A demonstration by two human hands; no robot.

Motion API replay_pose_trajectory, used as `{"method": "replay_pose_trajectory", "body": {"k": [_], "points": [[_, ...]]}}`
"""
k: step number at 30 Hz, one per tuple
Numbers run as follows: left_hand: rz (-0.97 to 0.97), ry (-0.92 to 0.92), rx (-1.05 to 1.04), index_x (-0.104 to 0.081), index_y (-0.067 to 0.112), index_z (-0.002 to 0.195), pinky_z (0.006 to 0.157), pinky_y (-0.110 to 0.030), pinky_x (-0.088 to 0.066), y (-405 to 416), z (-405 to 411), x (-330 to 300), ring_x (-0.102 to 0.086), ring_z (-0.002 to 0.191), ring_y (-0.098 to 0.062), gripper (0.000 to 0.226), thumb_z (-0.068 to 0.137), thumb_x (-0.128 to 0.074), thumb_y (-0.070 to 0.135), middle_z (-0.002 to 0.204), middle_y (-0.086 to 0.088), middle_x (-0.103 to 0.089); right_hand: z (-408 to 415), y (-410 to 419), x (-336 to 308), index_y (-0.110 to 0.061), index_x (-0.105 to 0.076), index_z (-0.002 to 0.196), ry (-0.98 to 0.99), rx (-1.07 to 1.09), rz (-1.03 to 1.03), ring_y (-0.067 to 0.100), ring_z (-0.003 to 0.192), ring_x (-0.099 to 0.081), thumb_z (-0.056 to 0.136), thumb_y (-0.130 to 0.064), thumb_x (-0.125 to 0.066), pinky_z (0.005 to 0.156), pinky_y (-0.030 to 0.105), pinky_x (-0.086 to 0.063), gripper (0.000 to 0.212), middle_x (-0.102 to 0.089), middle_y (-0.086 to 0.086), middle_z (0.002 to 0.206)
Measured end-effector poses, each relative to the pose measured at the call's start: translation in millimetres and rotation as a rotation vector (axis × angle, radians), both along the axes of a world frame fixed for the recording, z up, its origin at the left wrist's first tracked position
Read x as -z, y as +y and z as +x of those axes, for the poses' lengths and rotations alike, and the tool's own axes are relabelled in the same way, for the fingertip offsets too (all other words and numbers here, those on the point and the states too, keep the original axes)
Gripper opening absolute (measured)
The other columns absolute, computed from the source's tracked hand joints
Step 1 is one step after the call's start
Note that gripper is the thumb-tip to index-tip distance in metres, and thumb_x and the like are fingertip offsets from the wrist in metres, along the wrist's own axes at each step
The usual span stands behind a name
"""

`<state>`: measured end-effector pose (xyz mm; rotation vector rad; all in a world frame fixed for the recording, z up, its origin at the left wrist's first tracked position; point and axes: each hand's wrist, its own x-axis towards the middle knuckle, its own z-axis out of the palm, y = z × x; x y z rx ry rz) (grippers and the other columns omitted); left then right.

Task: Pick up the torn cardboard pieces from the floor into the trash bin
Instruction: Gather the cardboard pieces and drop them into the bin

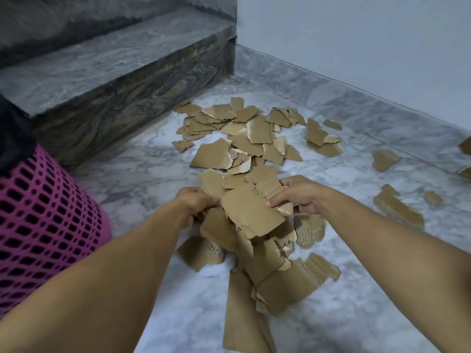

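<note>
Dark printed marks show on one torn cardboard piece [287,115] far back, too small to read.

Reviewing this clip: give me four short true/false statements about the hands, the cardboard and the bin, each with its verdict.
1. Both hands grip a bundle of cardboard pieces. True: left hand, right hand.
2. The trash bin is pink mesh, at the person's left. True.
3. The floor is already cleared of cardboard. False: many torn pieces lie scattered.
4. The cardboard lies on the stone step. False: it lies on the floor beside it.
</note>
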<state>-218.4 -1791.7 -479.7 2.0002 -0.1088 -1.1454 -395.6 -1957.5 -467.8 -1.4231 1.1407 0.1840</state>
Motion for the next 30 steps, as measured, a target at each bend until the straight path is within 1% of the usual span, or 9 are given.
{"method": "replay_pose_trajectory", "body": {"k": [2,6,8,11,15,21,24,27,30], "points": [[-0.042,-0.029,-0.037,-0.059,0.005,0.087,0.034,-0.022,-0.047,5.3,6.3,-10.5,-0.059,0.05,-0.018,0.016,0.081,-0.071,-0.003,0.075,-0.013,-0.063,-3.4,-7.3,-10.4,-0.008,-0.072,0.104,-0.035,0.006,-0.003,0.024,0.109,-0.066,0.072,0.007,-0.079,0.096,0.035,-0.049,0.035,-0.074,0.009,0.107],[-0.09,-0.072,-0.061,-0.045,0.004,0.136,0.039,-0.034,-0.055,13.9,16.4,-38.5,-0.065,0.072,-0.027,0.061,0.081,-0.07,-0.005,0.113,-0.021,-0.062,-8.4,-15.7,-33.6,-0.001,-0.065,0.116,-0.077,-0.01,-0.006,0.028,0.113,-0.064,0.073,0.007,-0.077,0.107,0.043,-0.044,0.046,-0.07,0.016,0.116],[-0.108,-0.104,-0.059,-0.039,0.007,0.143,0.038,-0.034,-0.055,16.5,19.0,-52.8,-0.065,0.072,-0.028,0.069,0.082,-0.069,-0.006,0.122,-0.022,-0.058,-9.5,-18.2,-42.8,-0.006,-0.066,0.109,-0.086,-0.03,-0.005,0.027,0.112,-0.064,0.072,0.005,-0.079,0.109,0.046,-0.038,0.04,-0.07,0.015,0.117],[-0.115,-0.173,-0.045,-0.046,0.003,0.134,0.039,-0.033,-0.055,29.0,22.3,-86.3,-0.065,0.064,-0.027,0.059,0.081,-0.069,-0.007,0.112,-0.023,-0.062,-7.4,-15.3,-64.2,-0.007,-0.066,0.111,-0.111,-0.057,-0.022,0.027,0.109,-0.065,0.07,0.005,-0.08,0.107,0.046,-0.04,0.045,-0.072,0.014,0.114],[-0.128,-0.248,-0.05,-0.057,0.005,0.093,0.04,-0.032,-0.056,47.4,34.2,-140.5,-0.063,0.058,-0.025,0.023,0.08,-0.071,-0.007,0.084,-0.017,-0.062,3.8,-4.9,-105.0,-0.008,-0.065,0.111,-0.203,-0.085,-0.061,0.024,0.095,-0.068,0.072,0.007,-0.078,0.096,0.04,-0.045,0.043,-0.075,0.009,0.094],[-0.148,-0.353,-0.064,-0.064,0.001,0.111,0.081,-0.048,-0.059,89.1,65.5,-220.3,-0.07,0.083,-0.031,0.04,0.074,-0.077,-0.002,0.097,-0.019,-0.069,51.5,20.7,-185.0,-0.011,-0.067,0.093,-0.342,-0.225,-0.089,0.022,0.085,-0.069,0.069,0.009,-0.077,0.095,0.038,-0.048,0.034,-0.074,0.009,0.088],[-0.216,-0.335,-0.116,-0.062,-0.005,0.107,0.076,-0.047,-0.059,114.6,77.4,-258.7,-0.069,0.077,-0.031,0.031,0.078,-0.073,-0.005,0.087,-0.02,-0.068,86.2,40.1,-226.7,-0.013,-0.068,0.091,-0.373,-0.314,-0.131,0.028,0.093,-0.067,0.054,0.002,-0.086,0.1,0.046,-0.044,0.044,-0.074,0.01,0.091],[-0.245,-0.399,-0.172,-0.064,-0.005,0.099,0.056,-0.039,-0.06,146.8,91.1,-297.2,-0.069,0.059,-0.025,0.023,0.078,-0.072,-0.006,0.077,-0.018,-0.068,127.7,67.4,-267.5,-0.015,-0.069,0.09,-0.429,-0.411,-0.156,0.027,0.094,-0.067,0.058,0.0,-0.084,0.095,0.044,-0.047,0.039,-0.072,0.011,0.095],[-0.22,-0.457,-0.249,-0.065,-0.002,0.1,0.067,-0.045,-0.06,181.1,106.6,-320.9,-0.072,0.074,-0.03,0.024,0.077,-0.075,-0.003,0.086,-0.019,-0.07,164.9,94.2,-295.7,-0.012,-0.068,0.093,-0.488,-0.493,-0.171,0.021,0.081,-0.072,0.06,0.001,-0.081,0.075,0.031,-0.057,0.038,-0.074,0.01,0.093]]}}
